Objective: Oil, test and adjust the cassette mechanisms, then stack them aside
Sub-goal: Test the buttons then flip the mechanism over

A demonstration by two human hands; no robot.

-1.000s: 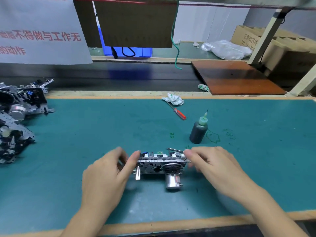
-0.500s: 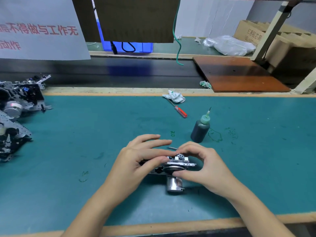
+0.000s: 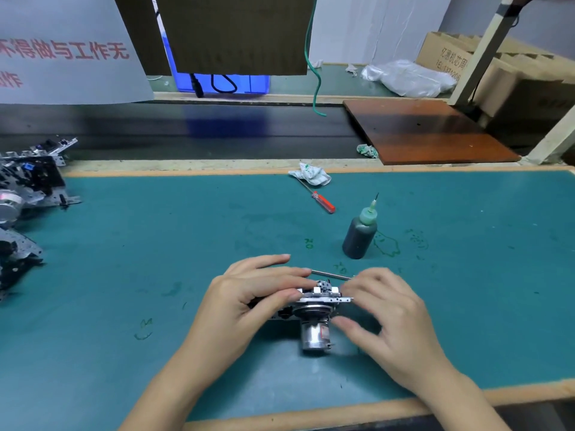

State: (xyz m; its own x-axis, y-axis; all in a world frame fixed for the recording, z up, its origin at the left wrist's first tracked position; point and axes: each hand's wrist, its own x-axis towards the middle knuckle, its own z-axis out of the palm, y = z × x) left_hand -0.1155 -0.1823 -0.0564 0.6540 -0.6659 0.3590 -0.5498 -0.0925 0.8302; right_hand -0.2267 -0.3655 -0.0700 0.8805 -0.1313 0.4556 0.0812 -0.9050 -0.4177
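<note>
At six o'clock on the green mat (image 3: 155, 275), close to the near edge, the cassette mechanism (image 3: 314, 306) rests with its silver motor can pointing toward the person. The left hand (image 3: 249, 303) grips its left end, fingers laid over the top plate and thumb curled along the front. The right hand (image 3: 385, 312) sits at the right end with loosely curled fingers; whether its fingertips pinch the frame or merely touch it I cannot tell, as that hand is blurred. A thin metal rod (image 3: 331, 274) lies just behind the mechanism.

By the look of it, this is a stiff little assembly of stamped metal plate, dense for its size because of the motor, with small levers and plastic parts that would probably bend or snag. The plate's short ends seem the safest hold, away from the flywheel and head. Oil would likely make it slippery.

At one o'clock stands the oil bottle (image 3: 359, 234), with a red screwdriver (image 3: 323, 202) and crumpled rag (image 3: 309, 177) at twelve. More mechanisms (image 3: 28, 194) are heaped at nine to ten o'clock. Beyond the mat runs a dark conveyor belt (image 3: 186, 132), with a brown board (image 3: 429, 132) and cardboard boxes (image 3: 513, 70) toward two o'clock.
</note>
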